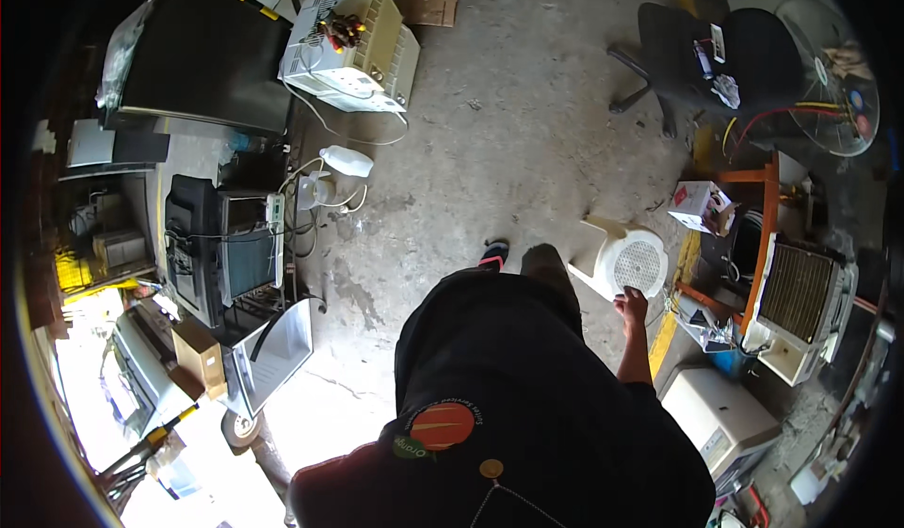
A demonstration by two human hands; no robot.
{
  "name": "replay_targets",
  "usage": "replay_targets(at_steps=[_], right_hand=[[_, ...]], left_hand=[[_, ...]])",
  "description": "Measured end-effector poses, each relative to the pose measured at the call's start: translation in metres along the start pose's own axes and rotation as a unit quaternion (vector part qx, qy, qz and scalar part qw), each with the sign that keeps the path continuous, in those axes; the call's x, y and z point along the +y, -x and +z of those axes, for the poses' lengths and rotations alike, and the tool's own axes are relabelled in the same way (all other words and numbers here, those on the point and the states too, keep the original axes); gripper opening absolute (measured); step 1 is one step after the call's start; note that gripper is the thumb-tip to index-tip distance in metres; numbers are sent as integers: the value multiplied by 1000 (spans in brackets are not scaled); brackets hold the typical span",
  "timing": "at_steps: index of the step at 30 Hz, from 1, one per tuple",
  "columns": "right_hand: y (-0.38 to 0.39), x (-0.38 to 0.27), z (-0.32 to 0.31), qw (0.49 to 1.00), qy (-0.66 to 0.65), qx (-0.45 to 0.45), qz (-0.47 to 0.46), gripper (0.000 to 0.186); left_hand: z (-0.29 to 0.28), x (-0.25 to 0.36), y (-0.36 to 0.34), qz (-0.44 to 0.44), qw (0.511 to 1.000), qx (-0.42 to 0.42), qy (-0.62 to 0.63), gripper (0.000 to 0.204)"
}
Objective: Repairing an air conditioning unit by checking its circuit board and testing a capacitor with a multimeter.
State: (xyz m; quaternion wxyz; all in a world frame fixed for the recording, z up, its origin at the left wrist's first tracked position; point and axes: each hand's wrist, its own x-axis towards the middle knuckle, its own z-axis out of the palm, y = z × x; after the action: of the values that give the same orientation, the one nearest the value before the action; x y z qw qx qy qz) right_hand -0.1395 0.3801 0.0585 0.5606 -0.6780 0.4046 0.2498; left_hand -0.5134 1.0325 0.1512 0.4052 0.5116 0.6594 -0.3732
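Observation:
My right hand (632,306) is at the near rim of a white plastic stool (637,266), its fingers curled over the edge. The stool has a round seat full of small holes, and its legs splay out toward the left. It is beside my right leg; whether its feet bear on the floor cannot be made out. My left hand is out of view, and the dark clothing of my torso fills the lower middle.
An office chair (659,67) is at the far right, below a fan cage (829,72). An orange metal frame (767,236) and a finned appliance unit (800,293) stand to the right. At left are a white microwave-like appliance (386,34), a white bottle (347,161) and loose cables.

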Motion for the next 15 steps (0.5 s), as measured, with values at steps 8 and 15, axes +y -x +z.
replay_targets(at_steps=[8,15], right_hand=[[-16,-92,119,979,128,-155,24,30],[-116,-97,92,938,208,-272,-56,21]], left_hand=[[53,124,12,114,982,-10,149,37],[100,331,45,241,957,-40,157,36]])
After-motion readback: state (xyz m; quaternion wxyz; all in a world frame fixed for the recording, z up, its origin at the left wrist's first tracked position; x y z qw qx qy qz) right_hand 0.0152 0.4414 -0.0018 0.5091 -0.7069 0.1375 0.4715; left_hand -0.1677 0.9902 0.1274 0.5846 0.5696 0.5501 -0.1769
